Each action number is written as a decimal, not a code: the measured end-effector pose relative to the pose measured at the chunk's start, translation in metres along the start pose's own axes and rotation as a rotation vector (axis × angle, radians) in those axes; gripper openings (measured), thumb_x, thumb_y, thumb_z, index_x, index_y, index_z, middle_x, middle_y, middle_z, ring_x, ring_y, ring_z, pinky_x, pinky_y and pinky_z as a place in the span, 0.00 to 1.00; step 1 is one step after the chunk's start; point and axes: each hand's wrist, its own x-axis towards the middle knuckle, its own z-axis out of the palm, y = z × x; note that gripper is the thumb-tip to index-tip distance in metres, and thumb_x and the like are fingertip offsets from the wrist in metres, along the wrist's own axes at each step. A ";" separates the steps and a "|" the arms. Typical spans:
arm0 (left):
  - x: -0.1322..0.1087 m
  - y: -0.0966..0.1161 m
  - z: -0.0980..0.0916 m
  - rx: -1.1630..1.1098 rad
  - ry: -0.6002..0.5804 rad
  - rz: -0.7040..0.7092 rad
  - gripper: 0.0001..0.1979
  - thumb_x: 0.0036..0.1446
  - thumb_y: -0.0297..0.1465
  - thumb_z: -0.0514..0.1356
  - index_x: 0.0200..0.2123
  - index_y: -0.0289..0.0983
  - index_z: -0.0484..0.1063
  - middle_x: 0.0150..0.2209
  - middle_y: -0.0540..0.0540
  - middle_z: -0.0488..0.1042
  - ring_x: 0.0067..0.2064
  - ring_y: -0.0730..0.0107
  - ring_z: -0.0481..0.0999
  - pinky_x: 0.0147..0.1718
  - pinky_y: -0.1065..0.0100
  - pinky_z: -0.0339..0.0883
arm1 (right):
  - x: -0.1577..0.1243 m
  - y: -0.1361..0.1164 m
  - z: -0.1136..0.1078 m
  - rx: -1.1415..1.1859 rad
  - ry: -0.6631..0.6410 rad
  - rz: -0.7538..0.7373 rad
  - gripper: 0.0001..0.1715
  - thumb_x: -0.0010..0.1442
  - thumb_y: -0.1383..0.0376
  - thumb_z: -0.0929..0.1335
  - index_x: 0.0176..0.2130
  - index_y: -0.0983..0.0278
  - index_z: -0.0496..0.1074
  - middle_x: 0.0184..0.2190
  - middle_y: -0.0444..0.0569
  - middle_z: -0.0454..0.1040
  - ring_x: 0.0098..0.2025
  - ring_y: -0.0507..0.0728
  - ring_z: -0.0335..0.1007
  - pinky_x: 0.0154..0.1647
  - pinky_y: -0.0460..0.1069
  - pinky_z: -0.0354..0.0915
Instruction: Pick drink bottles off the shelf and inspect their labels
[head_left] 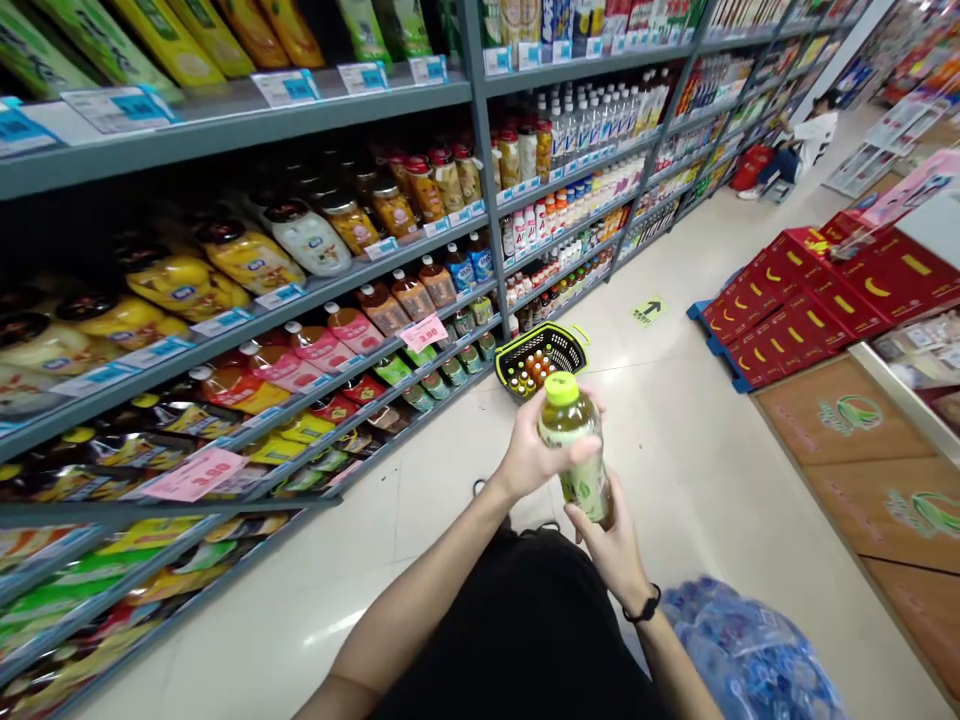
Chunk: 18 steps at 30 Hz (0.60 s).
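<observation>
Grey metal store shelves (225, 130) packed with bottled drinks and jars run along the aisle's left side, and red cartons (795, 300) stand stacked on the right. A black shopping basket (540, 358) sits on the tiled floor (450, 520) by the shelves. Held above the floor, a green-capped plastic bottle (574, 450) is gripped by the left hand (534, 455), fingers curled round its upper part, while the right hand (606, 540) cradles its lower end.

Ahead of the green-capped bottle (571, 440), room runs over the tiled floor (697, 440) toward the upper right. A black basket (538, 358) sits low in the way, grey shelving (225, 130) walls the left, red cartons (795, 300) block the right.
</observation>
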 end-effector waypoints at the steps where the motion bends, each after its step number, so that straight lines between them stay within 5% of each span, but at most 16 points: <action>1: 0.007 -0.009 -0.002 -0.050 0.069 -0.050 0.27 0.47 0.31 0.76 0.50 0.37 0.74 0.46 0.42 0.81 0.44 0.61 0.81 0.45 0.63 0.76 | 0.003 0.003 -0.007 -0.018 0.031 0.000 0.48 0.61 0.52 0.78 0.71 0.55 0.59 0.58 0.55 0.74 0.41 0.60 0.76 0.34 0.52 0.75; 6: 0.038 -0.050 -0.023 -0.407 0.302 -0.263 0.28 0.48 0.38 0.74 0.52 0.39 0.74 0.44 0.45 0.81 0.46 0.59 0.82 0.53 0.56 0.75 | 0.019 0.004 -0.024 0.265 0.018 0.092 0.35 0.69 0.43 0.69 0.64 0.61 0.69 0.49 0.54 0.80 0.31 0.56 0.74 0.31 0.52 0.75; 11: 0.087 -0.081 -0.024 -0.725 0.270 -0.315 0.25 0.48 0.40 0.73 0.48 0.37 0.76 0.41 0.46 0.81 0.43 0.63 0.82 0.57 0.57 0.74 | 0.047 -0.015 -0.016 0.567 -0.201 0.217 0.39 0.72 0.38 0.61 0.51 0.67 0.79 0.42 0.59 0.82 0.44 0.67 0.82 0.44 0.61 0.80; 15: 0.148 -0.091 -0.021 -0.818 0.190 -0.351 0.24 0.52 0.46 0.69 0.47 0.37 0.78 0.46 0.40 0.82 0.53 0.51 0.81 0.57 0.52 0.74 | 0.085 -0.023 -0.024 0.322 0.109 0.014 0.30 0.68 0.45 0.71 0.54 0.67 0.77 0.46 0.60 0.83 0.44 0.67 0.83 0.45 0.61 0.81; 18: 0.198 -0.093 -0.028 -0.810 0.126 -0.339 0.22 0.56 0.46 0.67 0.48 0.37 0.79 0.50 0.38 0.82 0.56 0.49 0.80 0.55 0.52 0.74 | 0.123 -0.030 -0.047 0.052 0.316 -0.214 0.30 0.66 0.56 0.76 0.63 0.61 0.71 0.57 0.58 0.79 0.55 0.66 0.81 0.52 0.60 0.81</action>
